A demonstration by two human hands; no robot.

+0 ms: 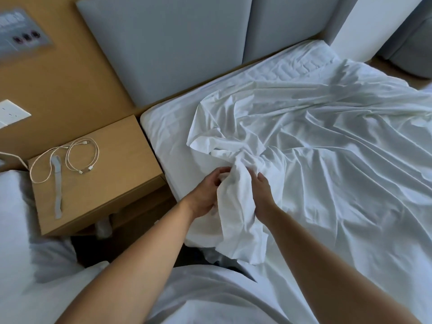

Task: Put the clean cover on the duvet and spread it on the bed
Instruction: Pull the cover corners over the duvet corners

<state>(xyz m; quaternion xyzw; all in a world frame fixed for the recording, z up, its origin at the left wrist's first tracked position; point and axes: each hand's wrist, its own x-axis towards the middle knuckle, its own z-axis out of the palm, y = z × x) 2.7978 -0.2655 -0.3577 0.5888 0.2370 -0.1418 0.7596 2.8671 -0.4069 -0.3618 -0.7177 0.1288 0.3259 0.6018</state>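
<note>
Here we find no true container, so we begin with what carries things. The bed [163,136] bears the white cover [327,160], which lies crumpled and creased over most of the mattress, from the near edge out to the far right. A strip of the bed shows bare along its left side and at the far end, below the grey padded headboard [163,43]. Left of the bed stands the wooden table [112,188]. On it lie looped white cables [80,155] and a flat grey strap [57,183], whose far end lies inside one of the loops.

At the near left a mass of white bedding [28,230] is cut off by the frame, and we cannot tell whether it is the duvet or a pillow. A wall panel [23,31] at the far left is blurred; we make out only three dark round shapes on it. The cover runs out of the picture on the right.

Both bare forearms reach forward from the near edge. The left hand [208,195] grips a bunched end of the cover from the left, its fingers curled round the cloth. The right hand [263,195] grips the same bunch from the right; we see its back and thumb, while its fingers are sunk in the folds. The two hands sit just beside each other with the cloth between them, over the bed's near left edge, and the loose tail of the bunch hangs down below them.
</note>
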